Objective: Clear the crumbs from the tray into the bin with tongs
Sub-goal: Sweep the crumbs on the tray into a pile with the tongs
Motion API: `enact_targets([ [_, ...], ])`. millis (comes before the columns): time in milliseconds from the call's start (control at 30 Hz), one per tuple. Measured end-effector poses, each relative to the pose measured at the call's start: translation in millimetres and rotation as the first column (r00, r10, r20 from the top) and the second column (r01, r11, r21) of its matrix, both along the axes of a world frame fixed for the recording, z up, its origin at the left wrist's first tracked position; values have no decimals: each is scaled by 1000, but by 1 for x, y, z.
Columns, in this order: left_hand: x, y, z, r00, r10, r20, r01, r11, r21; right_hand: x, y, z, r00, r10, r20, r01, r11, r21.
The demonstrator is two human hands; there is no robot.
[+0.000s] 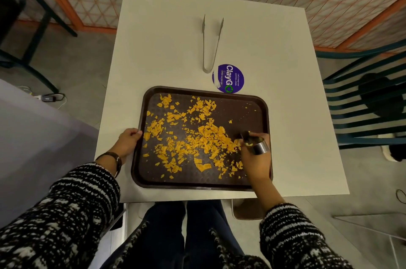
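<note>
R hand (256,159) curled round a shiny metal tool (260,148), prob. a 2nd pair of tongs but too blurred to be sure, its dark tip down among the crumbs (191,137) at the tray's right side. Crumbs cover most of the brown tray (252,112), sparse in the far right corner. L hand (128,142) grips the tray's left rim. Tongs (211,44) lie w/ arms apart on the table (164,38) beyond the tray, hinge end just beside a purple sticker (229,78)

head cam | worn on person's head | faces forward and down | close above tray (246,119) and table (164,38)
</note>
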State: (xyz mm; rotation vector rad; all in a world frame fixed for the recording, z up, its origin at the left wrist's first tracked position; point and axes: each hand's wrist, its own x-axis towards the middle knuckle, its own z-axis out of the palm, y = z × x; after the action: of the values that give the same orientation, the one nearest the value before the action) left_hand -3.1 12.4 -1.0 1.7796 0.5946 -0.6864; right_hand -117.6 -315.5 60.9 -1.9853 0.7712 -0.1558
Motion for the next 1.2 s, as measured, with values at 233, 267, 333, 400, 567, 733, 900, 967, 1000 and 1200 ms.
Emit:
enact_targets([
  [233,1,-1,-2,1000,-18,8,18,1000,-9,-3,6,5,987,-158,-8,157,979,129],
  [267,0,0,-2,1000,-24,12,24,1000,-10,-7,-7,7,985,-173,-1,173,980,102],
  [333,0,1,-3,999,-29,14,29,1000,-5,-15,-29,9,989,-149,-1,149,989,-8],
  [400,0,1,-5,999,-29,12,29,1000,-1,-23,-39,10,994,-89,-57,83,992,-95],
  [567,2,2,-8,999,-38,9,38,999,5,-46,-15,8,994,-69,-88,61,994,-93],
  [733,5,7,-14,998,-57,-23,57,998,21,-38,35,3,995,-99,35,93,987,133],
  [900,7,10,-19,997,-68,-27,69,997,24,-23,5,11,965,-251,81,236,959,159],
  [967,7,11,-21,998,-62,-29,63,998,25,-18,-17,12,974,-218,55,215,975,63],
  [1000,7,11,-22,998,-61,-35,62,998,25,-16,-24,10,982,-185,23,185,983,-2],
  [1200,8,11,-22,997,-74,-35,75,996,37,-21,11,-2,996,18,-93,-16,1000,18],
])
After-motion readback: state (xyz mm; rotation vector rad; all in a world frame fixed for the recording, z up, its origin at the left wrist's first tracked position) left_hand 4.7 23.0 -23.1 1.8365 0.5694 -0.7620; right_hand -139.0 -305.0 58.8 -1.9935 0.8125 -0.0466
